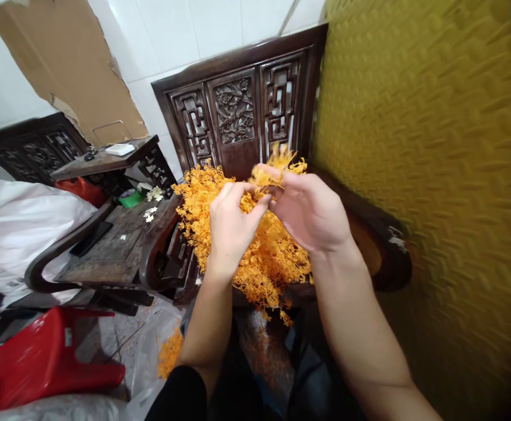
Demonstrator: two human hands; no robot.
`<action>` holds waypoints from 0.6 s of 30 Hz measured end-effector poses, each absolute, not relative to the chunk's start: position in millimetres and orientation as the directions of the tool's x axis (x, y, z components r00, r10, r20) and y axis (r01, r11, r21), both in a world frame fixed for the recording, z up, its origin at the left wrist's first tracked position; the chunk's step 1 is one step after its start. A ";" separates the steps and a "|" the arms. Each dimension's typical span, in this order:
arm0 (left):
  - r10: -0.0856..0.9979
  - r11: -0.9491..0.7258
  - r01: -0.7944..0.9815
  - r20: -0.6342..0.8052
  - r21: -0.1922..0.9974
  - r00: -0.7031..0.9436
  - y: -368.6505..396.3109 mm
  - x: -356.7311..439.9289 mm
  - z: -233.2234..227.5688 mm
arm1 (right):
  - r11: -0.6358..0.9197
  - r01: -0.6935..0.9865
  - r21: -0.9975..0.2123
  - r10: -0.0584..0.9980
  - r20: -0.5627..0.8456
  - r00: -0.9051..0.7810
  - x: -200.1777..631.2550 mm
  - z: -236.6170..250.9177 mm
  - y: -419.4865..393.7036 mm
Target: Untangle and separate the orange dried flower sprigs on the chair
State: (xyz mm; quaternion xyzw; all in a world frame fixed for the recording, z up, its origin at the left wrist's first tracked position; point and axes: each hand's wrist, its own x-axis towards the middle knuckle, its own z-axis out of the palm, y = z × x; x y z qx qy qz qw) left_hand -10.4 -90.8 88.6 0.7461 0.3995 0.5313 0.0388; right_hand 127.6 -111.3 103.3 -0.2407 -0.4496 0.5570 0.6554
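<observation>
Evidently a single sprig is being handled, held up in front of the person between both hands. The right hand is half curled, its palm turned inward and its fingers closed about the sprig, while the left hand meets it from the other side with thumb and forefinger bent toward each other; blur and overlap at the tips leave me unable to tell whether that left hand is pinching a stem or only touching it. Just beneath lies a broad orange heap on the seat of a carved chair, spilling toward its front edge. Judging by its bulk against the one sprig lifted out, plenty seems left, though nothing marks which stems in the heap have been gone through and which have not. Lower down, to the left of the person's legs, more orange bits show in a clear bag on the floor; whether those are done, waiting or discarded cannot be told. Farther left, a second seat bears green tape and some cream pieces, which look apart from the orange work. A red stool and a white bag stand at the far left, and a yellow textured panel fills the right side.
</observation>
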 end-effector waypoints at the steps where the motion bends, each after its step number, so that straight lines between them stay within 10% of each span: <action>1: 0.647 -0.675 0.551 0.753 0.491 0.121 -89.5 -11.6 88.2 | 0.248 -0.534 -0.808 0.952 0.307 -0.022 127.8 103.0 -111.8; 9: 0.787 -0.616 0.211 0.583 0.759 0.200 -97.7 -31.4 99.8 | 0.177 -0.509 -0.843 0.922 0.324 -0.215 147.0 98.9 -110.8; 18: 0.773 -0.629 0.244 0.561 0.738 0.297 -108.5 -36.6 108.8 | 0.323 -0.423 -0.847 0.921 0.385 -0.067 137.1 92.9 -99.5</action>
